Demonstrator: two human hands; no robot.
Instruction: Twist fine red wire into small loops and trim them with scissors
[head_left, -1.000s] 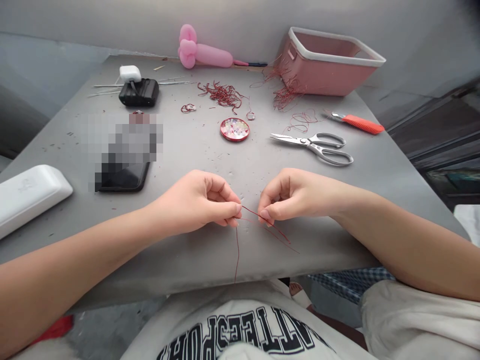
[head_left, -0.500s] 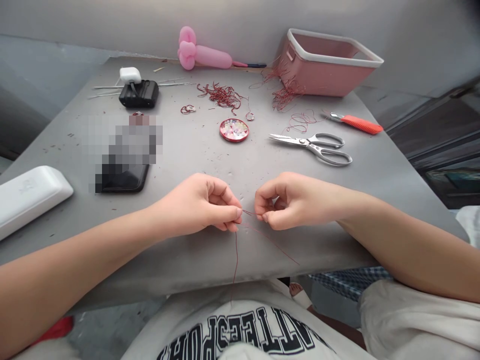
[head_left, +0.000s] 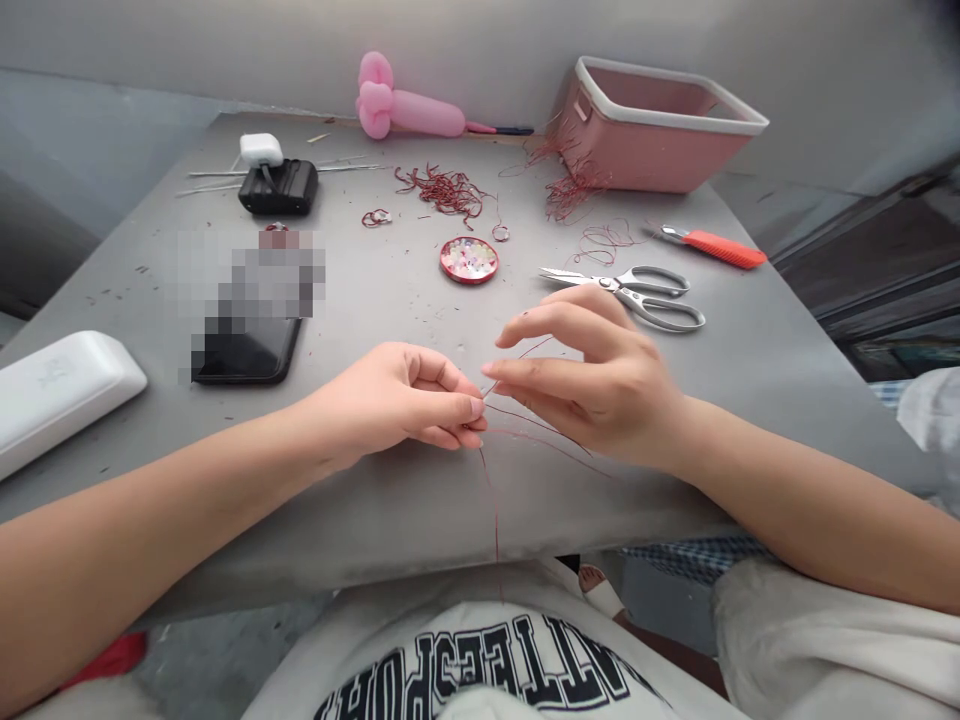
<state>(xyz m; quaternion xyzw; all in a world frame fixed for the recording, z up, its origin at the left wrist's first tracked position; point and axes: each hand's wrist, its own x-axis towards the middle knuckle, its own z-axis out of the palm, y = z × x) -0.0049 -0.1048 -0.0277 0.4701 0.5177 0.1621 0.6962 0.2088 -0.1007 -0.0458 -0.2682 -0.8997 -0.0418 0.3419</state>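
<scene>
The person's left hand (head_left: 409, 400) pinches the red threads (head_left: 496, 530) between thumb and fingers, above the tabletop (head_left: 360, 300) toward its near edge; one strand hangs past that edge, others trail rightward. The right hand (head_left: 607, 390) is just beside the pinch, its fingers partly extended; whether they grip a strand, one cannot tell. The silver scissors (head_left: 626, 290) lie beyond the right hand; the red-handled tool (head_left: 724, 248) lies by the right edge; the pink basket (head_left: 637, 150) stands near the far right corner; the pink balloon (head_left: 420, 110) lies along the far edge; the bead dish (head_left: 469, 260) sits between the scissors and the dark phone (head_left: 251, 350), toward the left edge.
</scene>
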